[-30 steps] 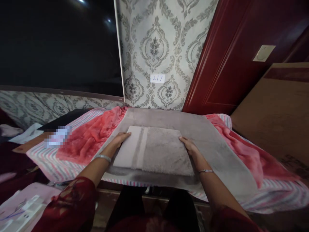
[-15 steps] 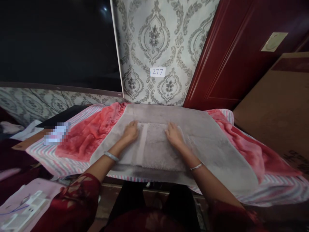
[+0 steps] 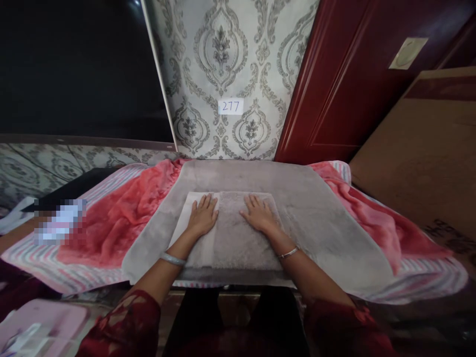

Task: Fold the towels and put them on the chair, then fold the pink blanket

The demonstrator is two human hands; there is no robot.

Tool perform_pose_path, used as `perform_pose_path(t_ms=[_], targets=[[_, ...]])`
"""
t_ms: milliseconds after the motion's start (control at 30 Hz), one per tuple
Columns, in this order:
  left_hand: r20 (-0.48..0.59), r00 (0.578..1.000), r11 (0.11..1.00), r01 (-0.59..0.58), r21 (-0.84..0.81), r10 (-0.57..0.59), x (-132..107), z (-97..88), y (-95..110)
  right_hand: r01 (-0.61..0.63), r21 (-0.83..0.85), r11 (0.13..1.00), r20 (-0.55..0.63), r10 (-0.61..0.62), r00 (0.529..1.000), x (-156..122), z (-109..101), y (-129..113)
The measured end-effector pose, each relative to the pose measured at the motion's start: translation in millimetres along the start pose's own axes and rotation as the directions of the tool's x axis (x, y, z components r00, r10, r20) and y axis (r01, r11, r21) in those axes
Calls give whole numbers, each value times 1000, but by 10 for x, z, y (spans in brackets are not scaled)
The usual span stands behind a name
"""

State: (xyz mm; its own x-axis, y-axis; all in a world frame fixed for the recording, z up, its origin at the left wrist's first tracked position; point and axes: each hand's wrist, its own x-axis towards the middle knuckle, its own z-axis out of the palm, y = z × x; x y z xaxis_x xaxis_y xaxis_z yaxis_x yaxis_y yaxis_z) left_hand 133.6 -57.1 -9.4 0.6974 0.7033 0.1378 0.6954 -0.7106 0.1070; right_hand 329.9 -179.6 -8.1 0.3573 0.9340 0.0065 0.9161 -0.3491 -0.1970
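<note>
A folded grey towel (image 3: pixel 230 243) with a pale stripe on its left part lies in the middle of a larger grey cloth (image 3: pixel 316 218). My left hand (image 3: pixel 203 215) lies flat on the towel's left half, fingers stretched toward the wall. My right hand (image 3: pixel 258 214) lies flat on the right half, fingers spread. Neither hand holds anything. Each wrist wears a bangle.
Under the grey cloth lies a red blanket (image 3: pixel 111 223) over a striped sheet (image 3: pixel 427 282). A dark screen (image 3: pixel 74 69) and patterned wallpaper with a tag marked 277 (image 3: pixel 230 106) stand behind. A red door (image 3: pixel 353 74) and a brown board (image 3: pixel 420 148) are to the right. A pink object (image 3: pixel 40 327) sits lower left.
My hands moved from the towel's side edges onto its top, and now lie flat near the middle. The view shifted slightly to the right.
</note>
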Motion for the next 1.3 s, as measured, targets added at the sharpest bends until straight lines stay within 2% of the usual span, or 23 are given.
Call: perform_pose_path(t_ms=[100, 167, 267, 333, 433, 467, 533, 633, 700, 733, 800, 900, 1000, 1067, 1167, 1300], targets=[[9, 1000, 1000, 2, -5, -2, 6, -3, 11, -143, 27, 989, -11, 143, 990, -96, 29, 416], [17, 1000, 1000, 1, -11, -1, 6, 0, 17, -196, 67, 978, -22, 198, 980, -163, 85, 626], [9, 1000, 1000, 4, -28, -4, 5, -2, 26, -201, 109, 973, -34, 206, 978, -221, 119, 783], [5, 1000, 999, 11, -33, -10, 4, -8, 34, -223, 110, 969, -36, 228, 973, -241, 67, 755], [16, 1000, 1000, 14, -25, -14, 0, -20, 45, -231, 83, 969, -103, 239, 965, -319, -73, 468], [17, 1000, 1000, 10, -20, -10, -1, -23, 47, -187, 74, 980, -141, 196, 971, -370, -107, 310], [13, 1000, 1000, 1, -13, -1, -1, -24, 44, -15, 63, 998, -189, 27, 982, -501, -119, -61], [2, 1000, 1000, -4, -4, 4, 8, -12, 33, 199, 68, 978, -86, -193, 977, -713, -5, -547], [-4, 1000, 1000, -5, 5, 5, 19, 0, 27, 244, 56, 968, -28, -243, 970, -819, 90, -680], [-7, 1000, 1000, -7, 12, 8, 25, 6, 25, 238, 49, 970, -19, -237, 971, -859, 122, -673], [-6, 1000, 1000, -10, 24, 11, 33, 13, 23, 177, 35, 984, -30, -176, 984, -925, 151, -526], [2, 1000, 1000, -10, 20, 10, 39, 17, 19, 24, 18, 1000, -56, -23, 998, -1028, 152, -118], [-3, 1000, 1000, -13, 2, 13, 43, 24, 8, -122, 34, 992, -110, 125, 986, -1155, 197, 283], [-9, 1000, 1000, -14, -5, 13, 45, 27, 5, -176, 63, 982, -149, 183, 972, -1229, 262, 460], [-15, 1000, 1000, -17, -13, 17, 36, 8, 21, -176, 98, 979, -209, 193, 959, -1281, 364, 576], [-25, 999, 1000, 19, -17, -20, -29, -75, 29, -159, 167, 973, -263, 199, 944, -1273, 452, 606]])
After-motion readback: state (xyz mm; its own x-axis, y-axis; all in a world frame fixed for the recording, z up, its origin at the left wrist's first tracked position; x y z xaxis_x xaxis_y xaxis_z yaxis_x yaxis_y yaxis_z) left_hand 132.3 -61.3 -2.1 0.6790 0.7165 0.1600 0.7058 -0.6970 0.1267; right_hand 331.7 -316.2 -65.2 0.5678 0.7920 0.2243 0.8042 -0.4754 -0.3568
